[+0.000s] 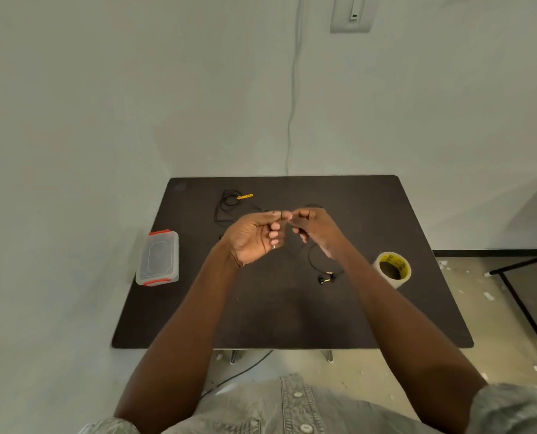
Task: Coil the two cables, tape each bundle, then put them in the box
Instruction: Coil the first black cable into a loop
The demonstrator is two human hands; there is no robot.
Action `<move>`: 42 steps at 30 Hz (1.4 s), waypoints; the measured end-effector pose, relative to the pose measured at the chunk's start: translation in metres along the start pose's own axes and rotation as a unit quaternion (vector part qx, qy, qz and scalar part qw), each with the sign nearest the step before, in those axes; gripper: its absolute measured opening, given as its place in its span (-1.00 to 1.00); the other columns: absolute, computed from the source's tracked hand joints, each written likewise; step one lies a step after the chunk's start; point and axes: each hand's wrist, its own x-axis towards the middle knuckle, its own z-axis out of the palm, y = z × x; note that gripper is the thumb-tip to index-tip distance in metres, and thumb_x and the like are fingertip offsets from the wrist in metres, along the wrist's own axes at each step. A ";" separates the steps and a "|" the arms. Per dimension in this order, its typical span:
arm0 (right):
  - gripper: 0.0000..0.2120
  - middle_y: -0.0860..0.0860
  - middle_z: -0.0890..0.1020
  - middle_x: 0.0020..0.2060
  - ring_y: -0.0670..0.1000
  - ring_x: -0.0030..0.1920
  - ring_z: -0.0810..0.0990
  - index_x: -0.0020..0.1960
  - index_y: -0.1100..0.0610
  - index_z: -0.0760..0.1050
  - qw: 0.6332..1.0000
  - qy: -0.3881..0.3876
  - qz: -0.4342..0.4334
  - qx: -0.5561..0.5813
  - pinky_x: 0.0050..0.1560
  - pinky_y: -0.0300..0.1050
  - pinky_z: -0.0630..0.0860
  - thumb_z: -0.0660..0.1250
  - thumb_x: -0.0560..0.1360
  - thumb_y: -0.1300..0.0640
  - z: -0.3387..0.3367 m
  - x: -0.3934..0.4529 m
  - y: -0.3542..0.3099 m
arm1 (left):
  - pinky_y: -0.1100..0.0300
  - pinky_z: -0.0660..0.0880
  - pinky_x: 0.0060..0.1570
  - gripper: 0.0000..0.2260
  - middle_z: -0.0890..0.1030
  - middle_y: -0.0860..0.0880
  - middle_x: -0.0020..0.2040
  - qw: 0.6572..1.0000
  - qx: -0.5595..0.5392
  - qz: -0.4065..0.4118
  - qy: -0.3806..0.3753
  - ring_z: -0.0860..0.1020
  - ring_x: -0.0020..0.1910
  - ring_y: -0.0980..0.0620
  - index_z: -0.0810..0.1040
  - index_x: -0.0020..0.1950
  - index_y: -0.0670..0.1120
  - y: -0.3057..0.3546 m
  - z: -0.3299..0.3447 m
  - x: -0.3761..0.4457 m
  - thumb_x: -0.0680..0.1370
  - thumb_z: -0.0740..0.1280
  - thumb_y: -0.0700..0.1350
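Both forearms extended over the table (292, 314), hands raised mid-table, fingertips meeting. Left hand (254, 238) palm toward camera, fingers curled, pinching the black cable (315, 261); right hand (312, 228) fingers curled on the same cable, which trails down to the tabletop. Second cable (226, 205) far left, coiled. Box (158, 263) left edge; tape roll (394, 269) right.

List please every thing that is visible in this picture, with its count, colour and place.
table: 1, dark brown, centre
coiled cable: 1, black with yellow tag, far left of table
loose cable: 1, black, gold-tipped plugs, held up from table's middle
plastic box: 1, clear with red clips, lid on, left edge
tape roll: 1, pale with yellow-black core, right side
wall cord: 1, white, above table
left hand: 1, pinches loose cable
right hand: 1, fingers curled round loose cable
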 end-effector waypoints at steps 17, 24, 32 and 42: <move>-0.77 0.04 0.47 -0.40 -0.05 -0.45 0.32 0.04 0.34 0.60 0.990 -0.134 0.014 -0.032 -0.43 -0.22 0.22 0.31 0.59 0.15 -0.003 -0.045 -0.056 | 0.26 0.40 -0.21 -0.61 0.62 -0.08 -0.12 0.953 0.171 0.224 0.111 0.56 -0.18 0.08 0.50 0.18 -0.18 0.014 -0.005 0.020 0.51 0.10 -0.53; -0.77 0.05 0.47 -0.37 -0.06 -0.44 0.30 0.02 0.30 0.62 0.994 -0.110 -0.029 -0.001 -0.45 -0.22 0.16 0.31 0.59 0.13 -0.009 -0.036 -0.075 | 0.23 0.43 -0.28 -0.56 0.63 -0.05 -0.12 0.954 0.238 0.173 0.050 0.56 -0.20 0.05 0.49 0.21 -0.21 0.007 0.001 0.012 0.47 0.10 -0.57; -0.76 0.05 0.43 -0.38 -0.06 -0.45 0.26 -0.01 0.32 0.61 0.998 -0.058 -0.034 0.007 -0.45 -0.23 0.12 0.29 0.59 0.15 -0.017 -0.019 -0.082 | 0.23 0.30 -0.35 -0.55 0.60 -0.13 -0.11 0.971 0.191 0.143 0.008 0.46 -0.29 0.03 0.50 0.21 -0.20 0.006 0.003 0.003 0.47 0.02 -0.50; -0.92 0.01 0.44 -0.40 -0.09 -0.45 0.29 -0.11 0.18 0.62 0.999 0.011 -0.036 -0.006 -0.46 -0.27 0.16 0.39 0.52 0.17 -0.021 0.003 -0.081 | 0.21 0.33 -0.34 -0.71 0.55 -0.16 -0.20 0.980 0.166 0.100 -0.033 0.44 -0.28 0.00 0.49 0.27 -0.30 0.005 0.001 -0.004 0.63 0.11 -0.23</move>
